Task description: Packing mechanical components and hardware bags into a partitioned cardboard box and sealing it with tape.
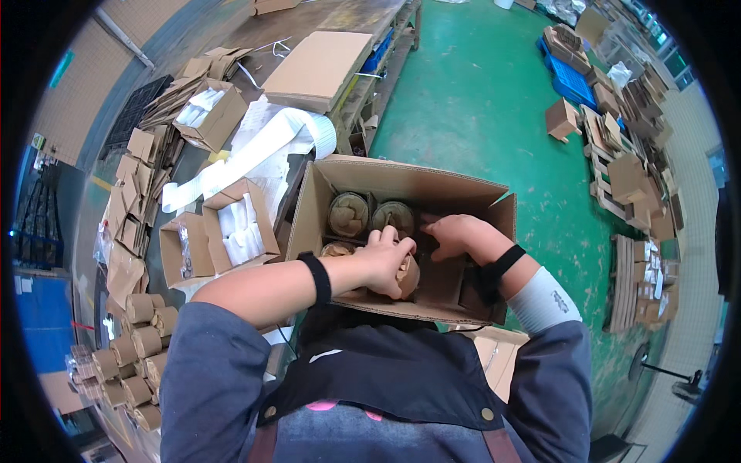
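An open cardboard box (417, 174) stands in front of me, with cardboard dividers inside. Two round bundles in brown paper, a left one (348, 214) and a right one (392, 219), sit in its far left compartments. A third wrapped bundle (337, 249) shows partly behind my left forearm. My left hand (384, 264) is closed over the top of another paper-wrapped bundle (410, 279) in the near part of the box. Inside the box's right half, my right hand (455, 234) reaches down, fingers apart, beside the dividers; its fingertips are partly in shadow.
On the left bench lie small boxes of white packets (238, 224), a white paper strip (262, 150) and a flat carton (320, 65). Brown wrapped rolls (139, 347) are stacked at lower left. Pallets with cartons (625, 170) line the right side; a fan (685, 388) stands lower right.
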The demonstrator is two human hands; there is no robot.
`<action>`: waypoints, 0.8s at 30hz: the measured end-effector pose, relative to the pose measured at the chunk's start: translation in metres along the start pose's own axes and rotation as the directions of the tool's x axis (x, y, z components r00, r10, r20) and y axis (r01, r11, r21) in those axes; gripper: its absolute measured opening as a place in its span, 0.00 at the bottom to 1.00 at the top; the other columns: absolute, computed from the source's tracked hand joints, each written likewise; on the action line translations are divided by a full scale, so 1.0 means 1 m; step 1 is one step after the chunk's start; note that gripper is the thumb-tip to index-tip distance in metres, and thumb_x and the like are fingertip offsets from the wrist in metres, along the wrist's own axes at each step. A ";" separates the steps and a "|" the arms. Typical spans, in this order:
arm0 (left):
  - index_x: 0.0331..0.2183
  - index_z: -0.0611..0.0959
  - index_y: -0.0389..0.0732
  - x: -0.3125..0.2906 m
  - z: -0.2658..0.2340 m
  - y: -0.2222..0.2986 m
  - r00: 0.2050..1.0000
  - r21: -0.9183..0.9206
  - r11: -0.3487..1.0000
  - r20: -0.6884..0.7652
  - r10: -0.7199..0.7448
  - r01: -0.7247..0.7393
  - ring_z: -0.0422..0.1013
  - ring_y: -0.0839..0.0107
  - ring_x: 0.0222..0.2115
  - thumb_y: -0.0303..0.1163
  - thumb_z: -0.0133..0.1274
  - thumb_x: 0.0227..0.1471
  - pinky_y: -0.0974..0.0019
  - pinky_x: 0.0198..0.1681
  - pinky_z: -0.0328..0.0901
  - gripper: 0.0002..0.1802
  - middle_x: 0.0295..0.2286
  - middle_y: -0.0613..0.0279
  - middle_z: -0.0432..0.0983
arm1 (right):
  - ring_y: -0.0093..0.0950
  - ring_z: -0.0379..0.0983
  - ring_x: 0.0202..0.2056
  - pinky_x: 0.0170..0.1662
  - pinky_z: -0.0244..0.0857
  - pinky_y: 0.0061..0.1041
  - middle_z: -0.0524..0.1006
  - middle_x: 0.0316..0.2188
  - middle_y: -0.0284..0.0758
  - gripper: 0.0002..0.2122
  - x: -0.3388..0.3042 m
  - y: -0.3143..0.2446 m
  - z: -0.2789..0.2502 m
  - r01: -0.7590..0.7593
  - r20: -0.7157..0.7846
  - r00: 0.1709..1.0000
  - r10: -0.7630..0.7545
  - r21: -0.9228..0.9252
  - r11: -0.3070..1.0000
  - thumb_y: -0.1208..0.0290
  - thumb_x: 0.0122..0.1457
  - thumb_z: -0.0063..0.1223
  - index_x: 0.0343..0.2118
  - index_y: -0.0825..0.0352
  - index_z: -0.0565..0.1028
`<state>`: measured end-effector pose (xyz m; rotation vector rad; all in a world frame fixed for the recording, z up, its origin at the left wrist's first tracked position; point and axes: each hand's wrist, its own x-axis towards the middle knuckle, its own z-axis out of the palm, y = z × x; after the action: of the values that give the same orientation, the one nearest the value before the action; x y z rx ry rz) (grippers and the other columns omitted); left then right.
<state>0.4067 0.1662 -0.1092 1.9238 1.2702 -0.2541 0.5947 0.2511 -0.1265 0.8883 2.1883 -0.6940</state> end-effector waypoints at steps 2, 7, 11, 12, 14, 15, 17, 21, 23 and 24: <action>0.51 0.66 0.51 -0.007 -0.005 -0.001 1.000 0.075 0.997 0.015 0.004 -0.005 0.54 0.46 0.50 0.43 0.69 0.27 0.50 0.52 0.59 0.46 0.47 0.46 0.56 | 0.40 0.68 0.52 0.55 0.63 0.33 0.58 0.62 0.40 0.37 0.000 0.000 0.002 -0.015 -0.021 1.000 0.015 0.013 1.000 0.55 0.45 0.60 0.60 0.63 0.62; 0.55 0.62 0.45 0.004 0.018 -0.004 0.998 0.086 0.996 -0.058 -0.001 0.006 0.54 0.45 0.52 0.44 0.71 0.26 0.47 0.51 0.61 0.55 0.50 0.47 0.54 | 0.40 0.70 0.50 0.53 0.64 0.34 0.66 0.56 0.42 0.35 -0.002 -0.004 -0.002 0.009 -0.051 0.999 -0.009 0.004 1.000 0.56 0.46 0.60 0.58 0.65 0.64; 0.56 0.63 0.41 -0.034 -0.016 0.008 0.972 0.333 0.943 -0.213 0.096 -0.020 0.52 0.50 0.57 0.46 0.68 0.34 0.50 0.51 0.63 0.49 0.54 0.49 0.55 | 0.42 0.69 0.50 0.52 0.65 0.34 0.70 0.52 0.46 0.32 -0.021 -0.015 -0.019 0.120 -0.245 0.963 -0.110 0.026 0.992 0.57 0.49 0.59 0.56 0.69 0.66; 0.54 0.66 0.40 -0.058 -0.038 0.011 0.975 0.281 0.958 -0.195 0.108 -0.050 0.58 0.53 0.55 0.46 0.64 0.41 0.52 0.50 0.64 0.42 0.52 0.50 0.60 | 0.42 0.68 0.51 0.53 0.64 0.33 0.69 0.53 0.47 0.30 -0.030 -0.018 -0.025 0.217 -0.376 0.911 -0.171 0.085 0.972 0.59 0.51 0.59 0.55 0.69 0.66; 0.53 0.69 0.40 -0.114 -0.061 -0.003 0.922 0.105 0.967 -0.293 0.253 -0.232 0.65 0.54 0.49 0.45 0.61 0.44 0.54 0.49 0.64 0.36 0.48 0.51 0.67 | 0.39 0.67 0.53 0.56 0.61 0.32 0.68 0.54 0.46 0.28 -0.056 -0.039 -0.041 0.406 -0.521 0.827 -0.212 0.292 0.866 0.64 0.54 0.58 0.56 0.69 0.65; 0.51 0.71 0.39 -0.144 -0.061 -0.015 0.811 0.029 0.922 -0.467 0.353 -0.385 0.69 0.55 0.46 0.42 0.58 0.50 0.57 0.48 0.65 0.30 0.43 0.52 0.71 | 0.35 0.66 0.55 0.57 0.59 0.30 0.68 0.55 0.43 0.27 -0.071 -0.057 -0.053 0.483 -0.524 0.822 -0.223 0.435 0.759 0.67 0.55 0.58 0.57 0.69 0.64; 0.49 0.72 0.38 -0.198 -0.046 -0.040 0.709 -0.221 0.849 -0.668 0.227 -0.480 0.69 0.56 0.45 0.41 0.56 0.53 0.59 0.48 0.64 0.26 0.43 0.53 0.71 | 0.32 0.66 0.55 0.57 0.58 0.30 0.68 0.55 0.42 0.26 -0.094 -0.085 -0.055 0.532 -0.526 0.834 -0.166 0.687 0.495 0.68 0.55 0.58 0.56 0.70 0.65; 0.50 0.72 0.40 -0.262 0.038 -0.102 0.435 -0.611 0.725 -0.773 -0.461 -0.318 0.69 0.65 0.45 0.38 0.56 0.54 0.64 0.47 0.64 0.24 0.45 0.57 0.70 | 0.47 0.61 0.58 0.61 0.53 0.43 0.64 0.56 0.53 0.30 -0.170 -0.137 -0.051 0.645 -0.551 0.763 -0.339 0.686 0.337 0.60 0.62 0.50 0.59 0.77 0.58; 0.50 0.70 0.37 -0.306 0.122 -0.153 0.036 -0.789 0.586 -0.601 -0.798 -0.185 0.69 0.64 0.41 0.40 0.59 0.50 0.63 0.40 0.67 0.29 0.43 0.55 0.69 | 0.44 0.61 0.58 0.61 0.53 0.41 0.64 0.57 0.51 0.31 -0.146 -0.164 -0.046 0.586 -0.503 0.795 -0.340 0.782 0.215 0.61 0.59 0.54 0.59 0.76 0.58; 0.50 0.69 0.36 -0.323 0.168 -0.180 -0.151 -0.821 0.543 -0.523 -0.839 -0.176 0.70 0.61 0.40 0.37 0.61 0.48 0.63 0.41 0.67 0.30 0.44 0.51 0.69 | 0.43 0.62 0.58 0.61 0.53 0.40 0.65 0.56 0.51 0.31 -0.134 -0.192 -0.045 0.546 -0.474 0.806 -0.356 0.826 0.136 0.61 0.59 0.54 0.59 0.76 0.59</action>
<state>0.1430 -0.1413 -0.1323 0.5246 2.3992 1.5648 0.5069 0.1082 0.0429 0.7346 2.0191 -2.5523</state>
